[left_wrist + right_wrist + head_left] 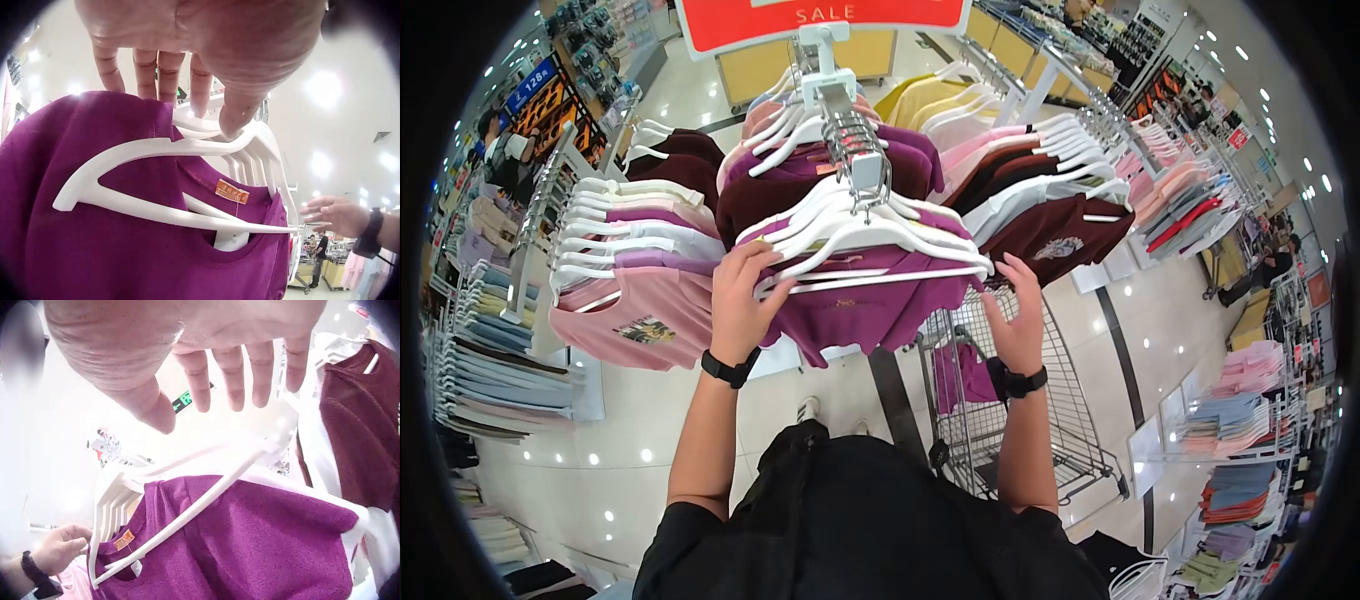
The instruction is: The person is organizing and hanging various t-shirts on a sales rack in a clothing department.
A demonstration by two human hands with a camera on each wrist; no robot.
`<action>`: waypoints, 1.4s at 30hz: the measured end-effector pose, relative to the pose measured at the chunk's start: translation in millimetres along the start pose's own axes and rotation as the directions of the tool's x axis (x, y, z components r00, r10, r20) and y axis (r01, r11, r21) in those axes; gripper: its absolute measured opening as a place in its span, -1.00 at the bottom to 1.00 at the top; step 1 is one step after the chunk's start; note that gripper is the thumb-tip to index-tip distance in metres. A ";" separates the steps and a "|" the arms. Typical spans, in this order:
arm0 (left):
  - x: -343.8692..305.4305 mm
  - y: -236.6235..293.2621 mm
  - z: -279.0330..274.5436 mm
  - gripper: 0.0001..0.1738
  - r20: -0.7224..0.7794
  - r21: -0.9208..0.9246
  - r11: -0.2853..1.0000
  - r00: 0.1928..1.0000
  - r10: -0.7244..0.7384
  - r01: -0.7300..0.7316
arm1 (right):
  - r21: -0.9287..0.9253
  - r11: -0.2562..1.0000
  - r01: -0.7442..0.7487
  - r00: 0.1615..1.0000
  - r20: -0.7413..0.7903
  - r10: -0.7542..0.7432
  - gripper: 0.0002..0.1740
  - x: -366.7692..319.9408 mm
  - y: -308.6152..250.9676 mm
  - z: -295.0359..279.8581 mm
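In the head view, a purple sweatshirt (845, 310) hangs at the front of a rack on a white plastic hanger (870, 236). One hanger arm lies outside the fabric in the left wrist view, where an orange neck label (232, 192) shows. My left hand (745, 295) is at the sweatshirt's left shoulder, its fairly straight fingers reaching behind the fabric, fingertips partly hidden, thumb apart near the hanger. Beside the hanger's right end, my right hand (1017, 315) is raised with fingers extended and nothing in it; the right wrist view shows it above the purple fabric.
Close behind hang more white hangers (825, 207) on the metal rail (855, 140). Pink sweatshirts (635, 310) flank the left, maroon ones (1050, 235) the right. Under my right arm stands a wire shopping cart (1055, 400) with a purple garment (965, 378). A red sale sign (825, 22) tops the rack.
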State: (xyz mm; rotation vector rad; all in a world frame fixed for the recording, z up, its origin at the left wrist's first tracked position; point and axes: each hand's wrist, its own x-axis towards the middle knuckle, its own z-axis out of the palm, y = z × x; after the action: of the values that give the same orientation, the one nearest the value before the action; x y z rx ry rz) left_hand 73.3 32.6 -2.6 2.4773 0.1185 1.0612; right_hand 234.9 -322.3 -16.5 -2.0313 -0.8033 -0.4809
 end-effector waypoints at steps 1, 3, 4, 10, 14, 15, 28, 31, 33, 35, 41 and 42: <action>0.4 0.8 -1.1 -0.53 0.004 0.019 1.000 1.000 0.002 -0.002 | -0.016 0.999 0.031 0.999 0.025 -0.030 -0.50 11.3 -4.7 4.8; -3.1 -3.4 0.1 -0.48 0.018 0.010 1.000 1.000 -0.017 0.017 | 0.032 0.993 0.114 0.989 0.092 -0.117 -0.49 26.1 -7.1 18.7; -4.5 -4.1 0.0 -0.48 0.016 0.004 1.000 1.000 -0.020 0.020 | 0.063 0.992 0.106 0.986 0.121 -0.113 -0.51 26.8 -10.3 27.2; -17.2 -3.4 -4.2 -0.59 -0.051 -0.109 0.994 0.998 -0.030 0.025 | 0.051 0.997 0.056 0.991 0.115 -0.061 -0.71 18.4 -13.3 64.3; -23.6 -0.2 -3.9 -0.65 -0.089 -0.136 0.990 0.995 -0.054 0.042 | 0.062 0.993 0.099 0.992 0.075 -0.103 -0.77 19.3 -11.8 74.0; -24.6 -0.1 -3.8 -0.65 -0.094 -0.138 0.990 0.994 -0.047 0.034 | 0.094 0.992 0.088 0.993 0.074 -0.095 -0.78 19.1 -10.7 76.1; -20.1 -6.4 -6.6 -0.86 -0.146 -0.187 0.981 0.987 -0.073 0.045 | 0.112 0.992 0.065 0.985 0.150 -0.082 -0.72 23.7 -5.7 70.0; -13.9 -4.1 -11.5 -0.88 -0.045 -0.399 0.891 0.966 -0.254 0.216 | 0.149 0.986 0.080 0.987 0.127 -0.100 -0.72 27.5 -11.3 67.5; -6.4 -3.4 -15.3 -0.87 -0.051 -0.396 0.892 0.965 -0.259 0.219 | 0.195 0.979 0.065 0.983 0.155 -0.096 -0.71 34.4 -18.7 65.9; -3.4 -7.2 -18.6 -0.90 0.159 -0.430 0.836 0.939 -0.303 0.343 | 0.121 0.988 -0.095 0.980 0.186 0.072 -0.69 36.6 -31.1 67.9; -4.5 -15.3 -17.8 -0.74 0.277 -0.366 0.840 0.908 -0.313 0.401 | 0.071 0.997 0.033 0.976 0.210 -0.048 -0.70 36.8 -19.5 77.7; -5.2 -18.7 -19.3 -0.74 0.336 -0.385 0.799 0.877 -0.344 0.461 | 0.088 0.994 0.066 0.976 0.203 -0.083 -0.69 37.6 -21.2 76.6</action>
State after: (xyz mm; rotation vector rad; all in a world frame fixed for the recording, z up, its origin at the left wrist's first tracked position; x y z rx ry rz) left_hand 57.7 55.1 -2.3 2.0041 0.2777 0.5093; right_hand 249.6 -235.9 -23.0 -2.0028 -1.0108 -0.2771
